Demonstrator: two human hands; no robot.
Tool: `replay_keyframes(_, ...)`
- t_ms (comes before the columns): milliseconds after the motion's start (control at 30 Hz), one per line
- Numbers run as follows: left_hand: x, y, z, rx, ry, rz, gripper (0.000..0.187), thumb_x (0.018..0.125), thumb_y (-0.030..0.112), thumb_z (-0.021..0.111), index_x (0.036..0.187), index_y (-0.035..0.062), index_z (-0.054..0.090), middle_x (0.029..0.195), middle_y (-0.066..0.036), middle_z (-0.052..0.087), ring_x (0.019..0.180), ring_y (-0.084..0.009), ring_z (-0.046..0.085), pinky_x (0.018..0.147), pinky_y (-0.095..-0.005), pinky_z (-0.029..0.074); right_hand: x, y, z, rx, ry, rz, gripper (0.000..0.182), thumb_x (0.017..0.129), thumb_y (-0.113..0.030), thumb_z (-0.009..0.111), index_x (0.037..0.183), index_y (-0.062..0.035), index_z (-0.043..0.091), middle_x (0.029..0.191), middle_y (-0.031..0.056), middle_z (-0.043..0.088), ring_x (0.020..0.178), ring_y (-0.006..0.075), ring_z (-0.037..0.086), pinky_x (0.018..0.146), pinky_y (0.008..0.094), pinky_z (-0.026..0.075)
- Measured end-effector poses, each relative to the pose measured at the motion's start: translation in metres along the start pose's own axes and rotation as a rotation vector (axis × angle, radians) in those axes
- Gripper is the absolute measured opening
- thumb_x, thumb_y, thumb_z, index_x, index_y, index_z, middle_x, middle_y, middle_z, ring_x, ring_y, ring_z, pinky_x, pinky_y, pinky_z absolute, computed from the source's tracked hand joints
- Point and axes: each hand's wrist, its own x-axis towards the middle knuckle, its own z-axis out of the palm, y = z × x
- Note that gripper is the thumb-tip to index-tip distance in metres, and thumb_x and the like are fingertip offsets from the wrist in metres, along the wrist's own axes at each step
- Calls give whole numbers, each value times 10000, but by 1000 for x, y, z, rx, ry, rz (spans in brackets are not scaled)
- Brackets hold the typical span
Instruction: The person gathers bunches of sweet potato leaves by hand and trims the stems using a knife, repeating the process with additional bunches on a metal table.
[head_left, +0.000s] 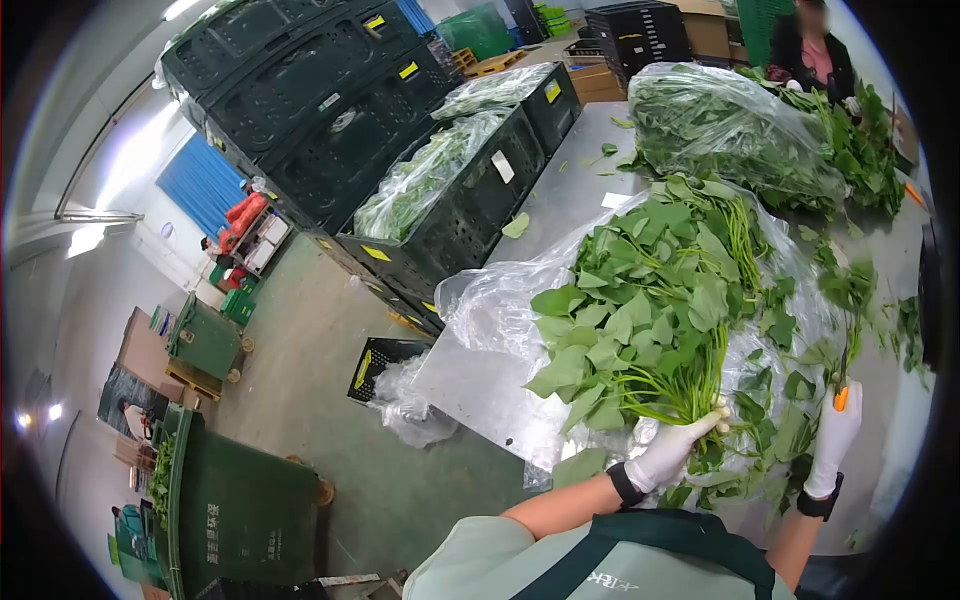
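My left hand (675, 450), in a white glove, is closed around the stems at the near end of a bunch of leafy greens (640, 330). The leaves spread away from me over clear plastic sheeting (510, 300) on the metal table. On the right, my gloved right hand (836, 435) is closed on an orange-handled knife (841, 398), its thin dark blade pointing away from me among loose leaves. More loose leaves and stems (790, 400) lie between my hands. My fingertips are partly hidden.
A plastic-wrapped heap of greens (735, 135) sits at the table's far end, near another person (815, 60). Black crates (460, 180) with bagged greens stand along the left table edge. A black basket (375, 365) and green wheeled bins (245, 500) stand on the floor.
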Motion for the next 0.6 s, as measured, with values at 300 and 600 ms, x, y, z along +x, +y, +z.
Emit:
replay_keyframes(300,7,-4,10,-147,-52,-82,275,879,128,645,1138,48,597,980,2,635,867,-78,577,774,-229,456,-54,-81,-7,181,-469,-433,175,662,-9,653,828,-46,615,728,144,609,649,333,605,575,383,471)
replay_keyframes(600,-9,8,14,-52,76,-67,220,851,130,679,1054,83,608,972,22,609,878,-83,571,741,-238,468,-60,-91,-7,66,-506,-530,176,611,-79,704,738,-81,581,651,103,553,572,317,565,516,392,434)
